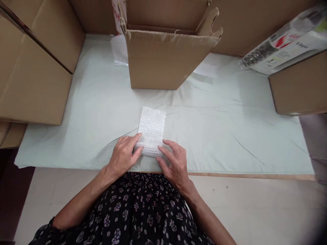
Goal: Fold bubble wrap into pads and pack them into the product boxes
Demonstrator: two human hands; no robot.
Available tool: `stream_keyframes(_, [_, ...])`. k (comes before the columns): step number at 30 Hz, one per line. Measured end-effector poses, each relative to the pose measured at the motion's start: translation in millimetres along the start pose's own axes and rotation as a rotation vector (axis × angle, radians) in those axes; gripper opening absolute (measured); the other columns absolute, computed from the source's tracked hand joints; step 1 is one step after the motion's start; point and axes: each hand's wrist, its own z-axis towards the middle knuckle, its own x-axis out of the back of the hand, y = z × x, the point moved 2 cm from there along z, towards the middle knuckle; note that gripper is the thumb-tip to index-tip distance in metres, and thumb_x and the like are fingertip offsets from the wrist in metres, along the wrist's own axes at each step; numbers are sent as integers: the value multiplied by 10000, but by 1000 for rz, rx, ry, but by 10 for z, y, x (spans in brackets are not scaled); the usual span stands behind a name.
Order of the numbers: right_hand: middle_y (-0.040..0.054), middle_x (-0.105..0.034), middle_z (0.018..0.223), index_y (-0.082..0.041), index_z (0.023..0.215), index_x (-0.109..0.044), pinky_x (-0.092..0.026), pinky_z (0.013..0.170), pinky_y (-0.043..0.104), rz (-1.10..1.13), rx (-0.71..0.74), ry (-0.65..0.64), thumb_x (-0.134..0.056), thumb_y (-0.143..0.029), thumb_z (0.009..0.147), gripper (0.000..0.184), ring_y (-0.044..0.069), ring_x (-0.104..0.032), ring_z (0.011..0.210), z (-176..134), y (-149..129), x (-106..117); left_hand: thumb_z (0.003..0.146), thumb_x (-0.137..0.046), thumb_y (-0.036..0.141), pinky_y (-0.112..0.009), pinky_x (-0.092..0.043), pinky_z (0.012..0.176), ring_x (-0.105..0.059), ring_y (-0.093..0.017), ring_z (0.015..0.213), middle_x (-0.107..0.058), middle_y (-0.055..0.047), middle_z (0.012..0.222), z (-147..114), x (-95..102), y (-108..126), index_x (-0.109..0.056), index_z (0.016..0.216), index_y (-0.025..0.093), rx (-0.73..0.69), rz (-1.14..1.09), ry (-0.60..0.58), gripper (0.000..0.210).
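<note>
A small rectangular sheet of bubble wrap lies on the pale green cloth in front of me. Its near end looks folded over into a thicker band. At the left edge of that band is my left hand, thumb and forefinger apart and their tips touching the plastic. My right hand is at the opposite edge, its fingers spread and the fingertips against the wrap. Neither hand is closed around it. Whether anything lies inside the folded part, I cannot tell.
An open cardboard box stands beyond the wrap, with more bubble wrap behind its left side. Large cartons line the left. On the right, a plastic-wrapped package rests by another carton. The cloth has creases.
</note>
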Motion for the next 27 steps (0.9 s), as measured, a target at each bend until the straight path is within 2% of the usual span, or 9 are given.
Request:
stream_keyframes(3, [124,-699,1299,-215,1221,-656,-478,964,474,-78,86,-64,-652,-229,954,268,296,-622,1212,10,-6,-70,961,-598,218,-430,-543,856,-652,-269,976,-708,-127,1081,70,3,-22,-578,1317,133,-13,38,48,366])
stream_keyframes(6, [90,-761,1149,-211,1195,-664,-489,928,442,-32,78,-68,-599,-175,979,228,256,-668,1100,73,20,-74,918,-621,182,-470,-508,1002,-600,-299,1185,-663,-144,1268,19,74,27,-536,1381,171,-91,-66,-24,471])
stream_keyframes(8, [67,-775,1039,-214,1196,-663,-506,887,419,69,45,-90,-583,-177,991,223,224,-692,982,99,35,-40,900,-593,131,-455,-500,1012,-603,-276,1174,-677,-116,1247,-56,120,70,-494,1428,198,-103,-147,-99,542])
stream_keyframes(11, [57,-770,1008,-228,1225,-653,-526,867,411,173,13,-170,-586,-218,997,237,214,-698,928,76,22,21,902,-541,84,-385,-529,903,-643,-218,987,-714,-63,1074,-126,128,90,-482,1439,206,-14,-203,-134,554])
stream_keyframes(14, [121,-723,1203,-213,1266,-626,-519,918,444,71,9,-90,-597,-237,986,282,264,-660,1118,15,-12,71,918,-545,118,-373,-537,824,-639,-212,873,-713,-59,973,-76,60,61,-519,1398,163,36,-120,-93,483])
stream_keyframes(17, [153,-654,1344,-212,1282,-618,-493,960,477,-68,63,-61,-631,-270,969,319,300,-605,1225,-10,-40,36,941,-558,185,-411,-538,812,-638,-247,876,-710,-88,969,40,-13,3,-548,1360,125,36,26,-29,424])
stream_keyframes(21, [124,-713,1272,-204,1223,-663,-480,951,454,-112,99,-137,-592,-201,982,251,281,-630,1177,72,-15,-77,961,-586,251,-407,-560,836,-655,-247,939,-691,-99,1056,77,-4,-54,-558,1346,152,94,-2,34,399])
stream_keyframes(24, [99,-767,1140,-201,1218,-677,-501,902,417,0,9,-133,-537,-208,1017,245,240,-685,1040,157,35,-64,948,-601,224,-395,-562,925,-648,-241,1078,-648,-119,1193,-31,69,-19,-528,1388,179,102,-110,93,448])
stream_keyframes(27, [85,-781,1096,-213,1235,-686,-529,883,403,137,-80,-226,-531,-297,1032,269,228,-709,969,199,74,-1,909,-599,154,-456,-496,1072,-565,-277,1275,-596,-145,1356,-133,94,60,-474,1446,197,16,-140,67,553])
